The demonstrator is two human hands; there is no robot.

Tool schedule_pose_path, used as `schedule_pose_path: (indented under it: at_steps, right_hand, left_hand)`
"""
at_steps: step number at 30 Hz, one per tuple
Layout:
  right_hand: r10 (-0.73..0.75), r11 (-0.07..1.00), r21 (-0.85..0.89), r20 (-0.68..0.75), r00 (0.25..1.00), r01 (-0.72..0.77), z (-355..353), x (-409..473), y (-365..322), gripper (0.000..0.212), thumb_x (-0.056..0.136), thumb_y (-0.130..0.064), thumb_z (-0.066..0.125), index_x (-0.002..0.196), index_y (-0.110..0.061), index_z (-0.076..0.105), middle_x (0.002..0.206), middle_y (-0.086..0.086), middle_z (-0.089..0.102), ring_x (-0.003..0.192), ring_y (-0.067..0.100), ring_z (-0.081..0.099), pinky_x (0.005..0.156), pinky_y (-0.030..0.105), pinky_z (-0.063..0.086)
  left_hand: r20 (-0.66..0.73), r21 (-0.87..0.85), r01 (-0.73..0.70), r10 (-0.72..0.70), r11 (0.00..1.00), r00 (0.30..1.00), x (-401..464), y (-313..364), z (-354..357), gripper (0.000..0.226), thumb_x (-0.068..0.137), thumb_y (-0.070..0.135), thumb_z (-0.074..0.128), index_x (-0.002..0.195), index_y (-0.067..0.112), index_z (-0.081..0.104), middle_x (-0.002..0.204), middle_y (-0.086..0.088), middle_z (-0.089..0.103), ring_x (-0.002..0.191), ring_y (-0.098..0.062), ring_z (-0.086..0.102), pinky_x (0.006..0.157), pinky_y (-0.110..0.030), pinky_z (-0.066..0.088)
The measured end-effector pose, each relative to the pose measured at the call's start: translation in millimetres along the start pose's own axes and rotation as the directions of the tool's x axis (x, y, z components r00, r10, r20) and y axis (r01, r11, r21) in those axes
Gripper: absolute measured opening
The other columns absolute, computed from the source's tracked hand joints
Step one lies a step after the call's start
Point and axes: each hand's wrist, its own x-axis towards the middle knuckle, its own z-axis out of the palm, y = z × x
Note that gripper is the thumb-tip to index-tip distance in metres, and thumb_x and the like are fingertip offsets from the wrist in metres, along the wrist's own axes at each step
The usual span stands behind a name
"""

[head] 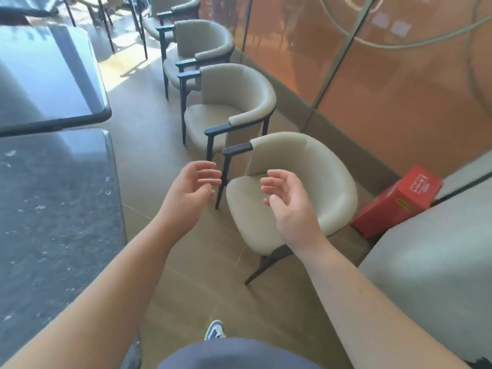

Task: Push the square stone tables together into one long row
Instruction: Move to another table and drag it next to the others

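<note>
1. Stone tops are seen in the head view at the left: the near stone table (pixel 53 209), dark and speckled, and the far stone table (pixel 48 75), glossy and reflective. The two are set edge to edge, the far corner appearing to overlap or butt the near one; whether a gap remains cannot be told.
2. Considerable weight and full stiffness are to be expected. Polished faces are judged slippery, so a push is better applied at the rounded edge, low and square-on, than on the top surface.
3. Neither table is touched. The left hand (pixel 191 187) and right hand (pixel 287 198) are held in the air, palms facing, fingers loosely curled and slightly spread, nothing gripped.
4. Open floor (pixel 149 145) is available between the tables and the row of beige chairs (pixel 292 187) along the orange wall (pixel 399 89).
5. Clearance on the right is limited by the chairs and a red box (pixel 396 201).
</note>
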Motion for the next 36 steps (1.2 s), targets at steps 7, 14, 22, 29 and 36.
schedule_pose_path:
  at_steps: [7,14,22,29,36]
  right_hand:
    - [0.007,0.999,0.031,0.119,0.993,-0.011,32,126,14,0.044,0.09,-0.001,0.042,0.114,-0.034,0.056,0.116,-0.001,0.064,0.108,0.012,0.062,0.102,0.047,0.049]
    - [0.032,0.994,0.091,0.246,0.969,-0.056,93,271,23,0.038,0.091,0.0,0.041,0.121,-0.021,0.053,0.116,0.003,0.064,0.105,0.013,0.062,0.102,0.045,0.05]
    - [0.009,0.999,0.031,0.466,0.885,-0.027,174,371,21,0.038,0.092,-0.003,0.041,0.121,-0.025,0.052,0.114,-0.002,0.064,0.109,0.012,0.062,0.099,0.043,0.052]
    - [0.023,0.999,-0.037,0.621,0.783,0.0,301,413,16,0.039,0.091,0.0,0.041,0.121,-0.022,0.054,0.114,0.0,0.064,0.108,0.014,0.062,0.098,0.041,0.052]
    - [0.152,0.958,-0.268,0.773,0.616,0.1,449,445,6,0.037,0.093,-0.005,0.041,0.123,-0.025,0.051,0.115,-0.003,0.063,0.109,0.016,0.061,0.095,0.039,0.053]
  left_hand:
    - [-0.149,0.081,0.084,-0.071,0.993,0.986,99,-14,-26,0.035,0.098,0.0,0.043,0.124,0.022,0.052,0.116,0.004,0.066,0.107,-0.01,0.066,0.093,-0.036,0.055]
    - [-0.387,0.052,0.213,-0.177,0.976,0.905,209,-27,-74,0.034,0.096,-0.003,0.041,0.124,0.014,0.049,0.115,-0.005,0.062,0.1,-0.018,0.063,0.084,-0.032,0.053]
    - [-0.603,-0.057,0.343,-0.306,0.938,0.737,263,-57,-138,0.034,0.095,-0.002,0.04,0.122,0.016,0.049,0.114,-0.005,0.063,0.1,-0.021,0.064,0.084,-0.037,0.053]
    - [-0.746,-0.18,0.328,-0.346,0.927,0.569,272,-103,-245,0.032,0.098,0.001,0.04,0.125,0.014,0.05,0.116,-0.006,0.063,0.101,-0.019,0.064,0.082,-0.035,0.055]
    - [-0.775,-0.385,0.299,-0.482,0.873,0.41,293,-168,-346,0.029,0.097,-0.004,0.037,0.118,0.013,0.048,0.112,-0.008,0.06,0.091,-0.018,0.059,0.07,-0.028,0.049]
